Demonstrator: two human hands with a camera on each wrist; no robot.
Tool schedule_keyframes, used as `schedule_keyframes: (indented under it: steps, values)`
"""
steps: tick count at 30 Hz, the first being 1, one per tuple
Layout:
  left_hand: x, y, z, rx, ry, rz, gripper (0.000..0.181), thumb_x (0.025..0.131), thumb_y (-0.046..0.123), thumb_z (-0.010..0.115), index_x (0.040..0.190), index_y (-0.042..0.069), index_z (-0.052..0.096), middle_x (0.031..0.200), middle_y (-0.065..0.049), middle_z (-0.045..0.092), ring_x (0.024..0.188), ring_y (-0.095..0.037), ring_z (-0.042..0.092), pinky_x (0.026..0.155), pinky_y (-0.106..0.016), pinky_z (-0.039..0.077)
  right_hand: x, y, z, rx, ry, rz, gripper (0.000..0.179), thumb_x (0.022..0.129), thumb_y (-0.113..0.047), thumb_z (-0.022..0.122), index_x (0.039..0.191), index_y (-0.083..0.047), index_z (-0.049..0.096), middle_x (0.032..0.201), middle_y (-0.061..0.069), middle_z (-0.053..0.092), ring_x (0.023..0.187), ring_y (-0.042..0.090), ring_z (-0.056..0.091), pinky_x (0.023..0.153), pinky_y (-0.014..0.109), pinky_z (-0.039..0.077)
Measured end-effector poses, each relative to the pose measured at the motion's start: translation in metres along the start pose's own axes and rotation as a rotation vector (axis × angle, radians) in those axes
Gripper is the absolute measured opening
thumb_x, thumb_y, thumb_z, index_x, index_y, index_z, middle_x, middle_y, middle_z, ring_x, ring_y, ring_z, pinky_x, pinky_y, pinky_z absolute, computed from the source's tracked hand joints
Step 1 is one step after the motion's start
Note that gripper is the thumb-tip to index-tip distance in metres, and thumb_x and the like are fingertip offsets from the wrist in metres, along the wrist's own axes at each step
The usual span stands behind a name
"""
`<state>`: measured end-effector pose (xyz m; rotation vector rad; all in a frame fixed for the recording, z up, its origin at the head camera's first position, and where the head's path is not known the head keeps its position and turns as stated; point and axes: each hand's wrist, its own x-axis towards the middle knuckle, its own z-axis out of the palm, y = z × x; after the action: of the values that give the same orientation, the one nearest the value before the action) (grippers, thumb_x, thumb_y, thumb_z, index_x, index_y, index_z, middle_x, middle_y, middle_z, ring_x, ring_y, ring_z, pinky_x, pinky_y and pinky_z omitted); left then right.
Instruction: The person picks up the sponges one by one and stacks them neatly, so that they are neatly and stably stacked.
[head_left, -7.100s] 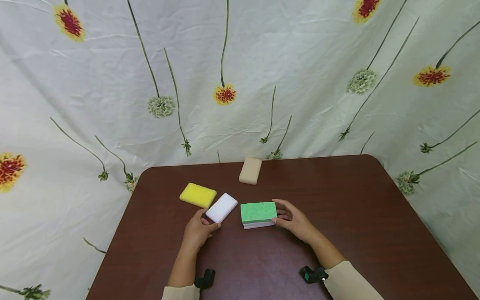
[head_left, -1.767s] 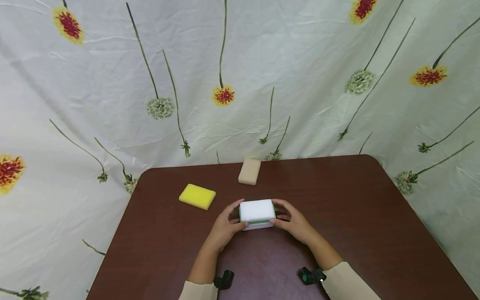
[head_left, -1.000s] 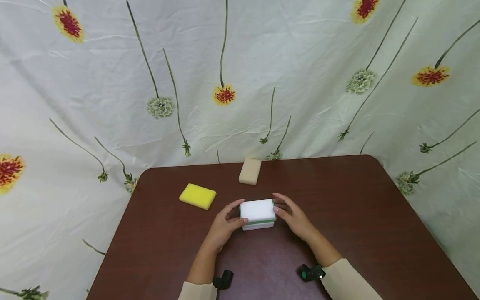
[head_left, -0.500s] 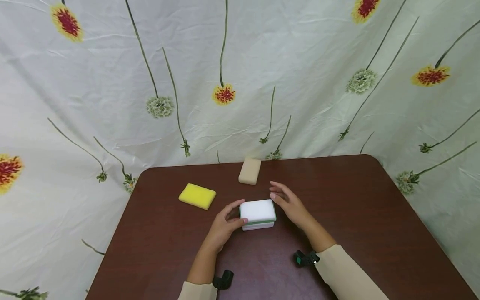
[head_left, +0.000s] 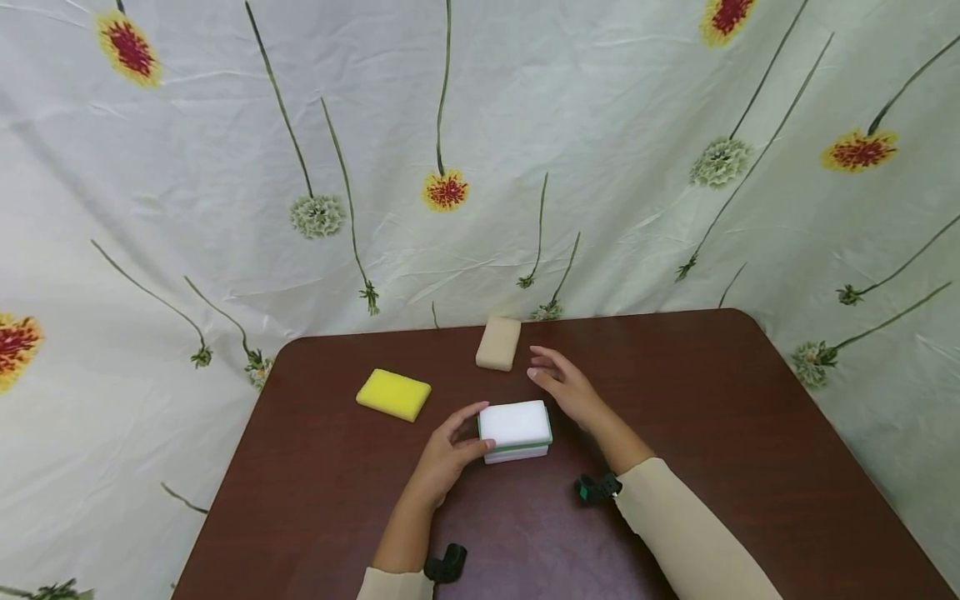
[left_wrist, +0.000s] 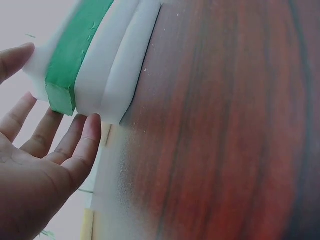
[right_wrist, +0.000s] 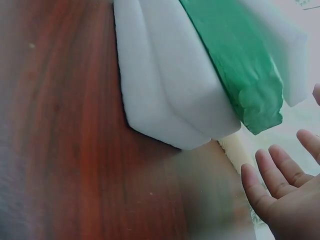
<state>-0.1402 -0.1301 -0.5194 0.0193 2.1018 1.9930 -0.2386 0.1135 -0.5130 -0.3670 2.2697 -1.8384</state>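
A stack of sponges rests on the table in front of me. On top is a white sponge, under it a green sponge, and below that come two white layers. My left hand holds the stack's left end, thumb on the near side of the top white sponge and index finger at its far corner. The right hand is off the stack, fingers loosely bent around nothing, just right of a beige sponge near the back edge. In the right wrist view that hand's fingers are apart from the stack.
A yellow sponge lies flat on the brown table, left of the stack and beyond my left hand. The floral cloth hangs right behind the table's back edge. Black wrist cameras sit on both wrists.
Earlier, my left hand carried the white sponge from beside the yellow one onto the green one. My right hand then let go of the stack's right end and moved back toward the beige sponge.
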Motion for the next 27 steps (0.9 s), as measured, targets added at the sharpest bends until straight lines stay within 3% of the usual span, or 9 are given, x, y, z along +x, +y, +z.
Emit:
schedule_keyframes:
  steps: [6, 15, 27]
  values:
    - [0.000, 0.001, 0.000, -0.005, 0.000, 0.001, 0.065, 0.089, 0.019, 0.078, 0.148, 0.019, 0.052, 0.153, -0.014, 0.047, 0.117, -0.031, 0.065, 0.094, -0.035, 0.054, 0.011, 0.000, 0.000, -0.038, -0.028, 0.027, 0.057, 0.101, -0.040, 0.061, 0.152, -0.026, 0.043, 0.154, 0.018, 0.045, 0.140, 0.035, 0.048, 0.114, 0.056, 0.038]
    - [0.000, 0.000, 0.000, 0.001, -0.003, -0.002, 0.065, 0.089, 0.020, 0.078, 0.149, 0.020, 0.052, 0.153, -0.014, 0.047, 0.117, -0.030, 0.064, 0.094, -0.035, 0.054, 0.026, 0.006, 0.004, -0.133, -0.080, 0.091, 0.068, 0.099, -0.047, 0.061, 0.157, -0.021, 0.037, 0.156, 0.013, 0.044, 0.142, 0.034, 0.047, 0.113, 0.058, 0.039]
    - [0.002, -0.001, -0.001, -0.002, -0.010, -0.002, 0.065, 0.089, 0.020, 0.078, 0.149, 0.021, 0.051, 0.155, -0.013, 0.045, 0.116, -0.029, 0.063, 0.093, -0.034, 0.053, 0.046, 0.009, 0.008, -0.295, -0.141, 0.058, 0.068, 0.099, -0.046, 0.062, 0.158, -0.023, 0.036, 0.157, 0.013, 0.042, 0.143, 0.035, 0.044, 0.114, 0.057, 0.038]
